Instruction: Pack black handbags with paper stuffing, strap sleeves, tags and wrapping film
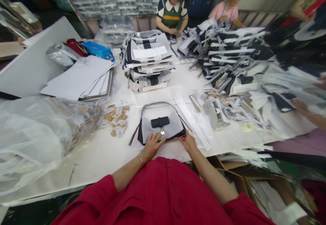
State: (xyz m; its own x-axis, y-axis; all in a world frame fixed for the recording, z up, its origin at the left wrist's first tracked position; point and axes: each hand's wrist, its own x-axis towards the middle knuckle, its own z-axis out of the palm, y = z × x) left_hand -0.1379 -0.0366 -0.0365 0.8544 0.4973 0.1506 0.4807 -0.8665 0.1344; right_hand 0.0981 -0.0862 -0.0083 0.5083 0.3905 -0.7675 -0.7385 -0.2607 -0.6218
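Note:
A handbag [147, 123] lies on the table in front of me, its handle arched away. It has a pale sheet over its front, dark edges, a black flap and a metal clasp. My left hand [152, 146] rests on the near edge of the bag, fingers spread and lying flat just below the clasp. At the bag's near right corner, my right hand [188, 141] has its fingers closed on the edge, with the fingertips partly hidden under it.
A stack of wrapped handbags [150, 53] stands behind, with more piled at right. Paper tags [115, 119] and a plastic bag [33, 133] lie left. White strips [193, 123] and a tape dispenser [215, 116] lie right. Co-workers sit across; another person's hand [300, 107] is at right.

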